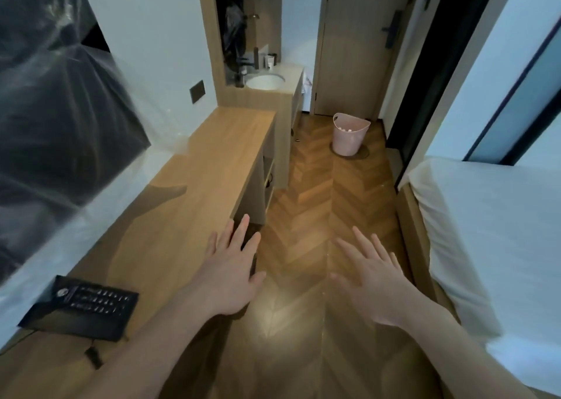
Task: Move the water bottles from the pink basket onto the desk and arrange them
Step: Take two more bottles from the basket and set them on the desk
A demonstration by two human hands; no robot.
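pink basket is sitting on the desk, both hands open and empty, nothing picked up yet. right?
Not quite. The head view shows the pink basket standing on the floor near the door, well beyond the desk, not on it. The rest holds: the left hand and right hand are open and empty, nothing picked up yet.

This looks like a hotel room or a small rented bedroom. A bed [485,246] with white sheets stands on the right, across a narrow strip of herringbone wood floor [306,216] from a long wooden worktop [188,204] fixed along the left wall, with a black card [88,304] printed in rows lying on it. Past the worktop a washbasin [265,81] with a tap and a mirror [239,28] sits open to the room, beside a wooden door [361,43] with a dark handle plate, and a pink basket [349,136] stands on the floor.
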